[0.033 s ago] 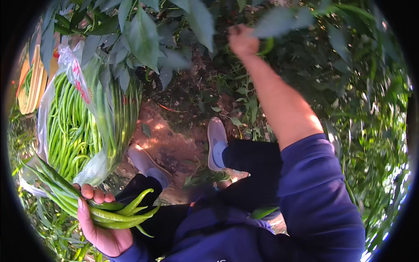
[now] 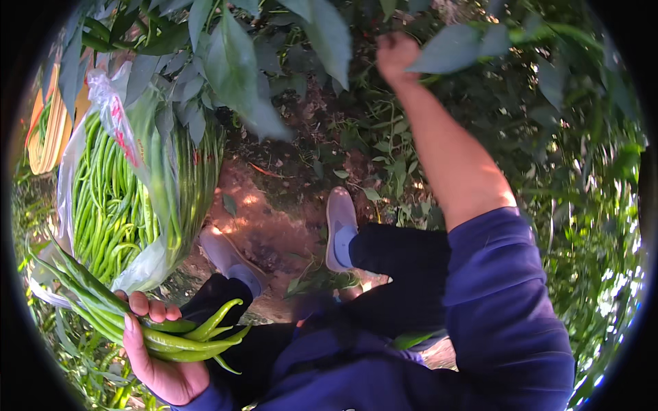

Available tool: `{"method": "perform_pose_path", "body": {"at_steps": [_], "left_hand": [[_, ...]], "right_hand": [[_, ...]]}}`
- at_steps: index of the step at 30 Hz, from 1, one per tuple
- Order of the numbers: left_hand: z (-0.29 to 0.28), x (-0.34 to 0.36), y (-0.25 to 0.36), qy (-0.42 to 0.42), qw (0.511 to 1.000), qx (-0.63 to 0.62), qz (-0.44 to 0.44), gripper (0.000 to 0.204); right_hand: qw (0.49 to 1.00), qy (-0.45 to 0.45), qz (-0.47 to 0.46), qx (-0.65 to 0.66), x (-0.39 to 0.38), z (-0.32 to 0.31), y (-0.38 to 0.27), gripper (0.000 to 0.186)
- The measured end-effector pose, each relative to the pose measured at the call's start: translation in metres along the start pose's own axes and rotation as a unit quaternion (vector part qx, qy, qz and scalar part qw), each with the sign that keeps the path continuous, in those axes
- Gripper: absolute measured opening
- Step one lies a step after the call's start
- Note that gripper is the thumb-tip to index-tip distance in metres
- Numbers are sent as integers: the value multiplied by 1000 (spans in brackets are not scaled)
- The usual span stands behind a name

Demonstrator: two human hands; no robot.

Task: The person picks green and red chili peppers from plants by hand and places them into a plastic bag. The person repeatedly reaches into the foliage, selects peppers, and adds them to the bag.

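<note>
At the lower left, my left hand [image 2: 164, 353] is closed round a bunch of long green chili peppers [image 2: 185, 339]. Their curved ends stick out to the right, and thinner ends fan out to the upper left. My right arm stretches far forward among the pepper plants. There my right hand [image 2: 399, 58] is closed, its fingers curled in shade, and whatever they grip is hidden. A large leaf [image 2: 452, 49] hangs just beside that wrist.
A clear plastic bag [image 2: 116, 103] packed with long green peppers [image 2: 110, 205] stands at the left. Behind it is a tan container [image 2: 51, 140]. Leafy plants [image 2: 233, 58] overhang the front and right. My shoes [image 2: 339, 212] rest on reddish soil [image 2: 257, 226].
My right hand and forearm have shifted slightly to the right and nearer. Leaves at the top have swayed. My left hand keeps the bunch in almost the same place.
</note>
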State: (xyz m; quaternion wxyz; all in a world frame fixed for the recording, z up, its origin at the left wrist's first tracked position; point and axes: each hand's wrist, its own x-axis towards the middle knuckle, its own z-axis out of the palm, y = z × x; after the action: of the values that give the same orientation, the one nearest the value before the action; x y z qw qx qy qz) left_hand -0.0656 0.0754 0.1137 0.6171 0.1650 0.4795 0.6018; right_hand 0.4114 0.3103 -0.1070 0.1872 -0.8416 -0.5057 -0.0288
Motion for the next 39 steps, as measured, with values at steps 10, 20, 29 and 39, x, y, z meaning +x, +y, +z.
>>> {"method": "perform_pose_path", "body": {"at_steps": [10,20,29,39], "left_hand": [[15,50,-22,196,959,178,-102,35],[49,58,-12,287,928,202,-123,34],[66,54,-10,188,959,176,-121,46],[61,42,-5,220,959,135,-117,28]], "right_hand": [[947,15,-134,-290,198,106,96,39],[963,-131,-126,-200,220,121,41,29],[942,-306,-117,-76,167,190,-23,21],[763,-565,186,252,-18,196,-42,32]]}}
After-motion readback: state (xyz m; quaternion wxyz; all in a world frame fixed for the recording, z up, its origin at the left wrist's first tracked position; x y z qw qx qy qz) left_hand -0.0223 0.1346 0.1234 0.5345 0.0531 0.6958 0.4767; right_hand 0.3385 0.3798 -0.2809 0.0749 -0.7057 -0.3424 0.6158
